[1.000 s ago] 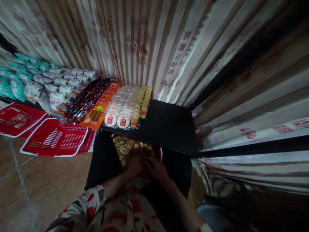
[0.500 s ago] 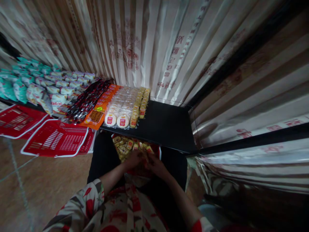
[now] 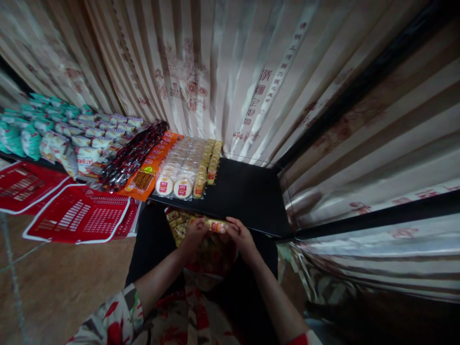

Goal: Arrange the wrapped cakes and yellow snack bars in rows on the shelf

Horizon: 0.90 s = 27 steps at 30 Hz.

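Between my hands is a row of small yellow wrapped snack packs [image 3: 216, 225], held level above my lap near the shelf's front edge. My left hand [image 3: 196, 235] pinches its left end, and my right hand [image 3: 240, 235] grips the right end with thumb and fingers. Below them a red basket [image 3: 210, 275] between my knees contains more yellow snack packs [image 3: 176, 224], partly hidden by my forearms. On the black shelf [image 3: 247, 187], two rows of similar yellow snack packs [image 3: 209, 165] stand beside clear-wrapped round white crackers [image 3: 183, 188].
Left along the shelf lie an orange snack bag [image 3: 143, 179], dark shiny packets [image 3: 125, 160], white striped bags [image 3: 88, 155] and green bags [image 3: 30, 141]. Red baskets [image 3: 77, 215] stand on the floor at left. A pleated curtain [image 3: 223, 72] hangs behind the shelf.
Both hands have risen from inside the basket toward the shelf edge. The yellow snack packs between them now show plainly. The view has shifted slightly.
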Each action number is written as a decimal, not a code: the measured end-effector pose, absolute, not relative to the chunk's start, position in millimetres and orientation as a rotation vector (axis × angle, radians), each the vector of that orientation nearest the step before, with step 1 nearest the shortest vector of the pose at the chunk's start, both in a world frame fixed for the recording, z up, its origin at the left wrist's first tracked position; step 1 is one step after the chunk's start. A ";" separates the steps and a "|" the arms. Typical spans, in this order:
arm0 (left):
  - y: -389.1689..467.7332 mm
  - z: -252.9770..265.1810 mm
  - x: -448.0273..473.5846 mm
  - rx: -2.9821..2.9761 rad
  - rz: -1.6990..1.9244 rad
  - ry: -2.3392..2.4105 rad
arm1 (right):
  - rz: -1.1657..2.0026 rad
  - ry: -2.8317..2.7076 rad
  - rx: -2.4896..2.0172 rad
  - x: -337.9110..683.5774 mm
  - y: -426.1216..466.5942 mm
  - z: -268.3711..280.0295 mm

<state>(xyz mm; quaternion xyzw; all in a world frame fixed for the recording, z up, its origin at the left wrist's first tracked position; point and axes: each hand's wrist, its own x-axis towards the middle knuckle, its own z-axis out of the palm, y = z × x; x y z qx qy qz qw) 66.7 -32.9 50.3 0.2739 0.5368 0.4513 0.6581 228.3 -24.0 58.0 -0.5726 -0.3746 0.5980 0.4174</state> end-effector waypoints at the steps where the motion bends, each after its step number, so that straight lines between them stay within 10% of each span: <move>1: -32.5 53.9 66.8 0.603 1.019 1.181 | 1.478 -0.923 -1.430 226.9 -20.9 61.0; 20: 4.8 56.1 91.4 0.392 1.147 1.263 | 1.271 -1.025 -1.284 202.8 48.7 61.2; 27: 18.3 53.9 86.1 1.163 1.194 1.554 | 1.067 -1.187 -1.311 190.2 101.3 53.1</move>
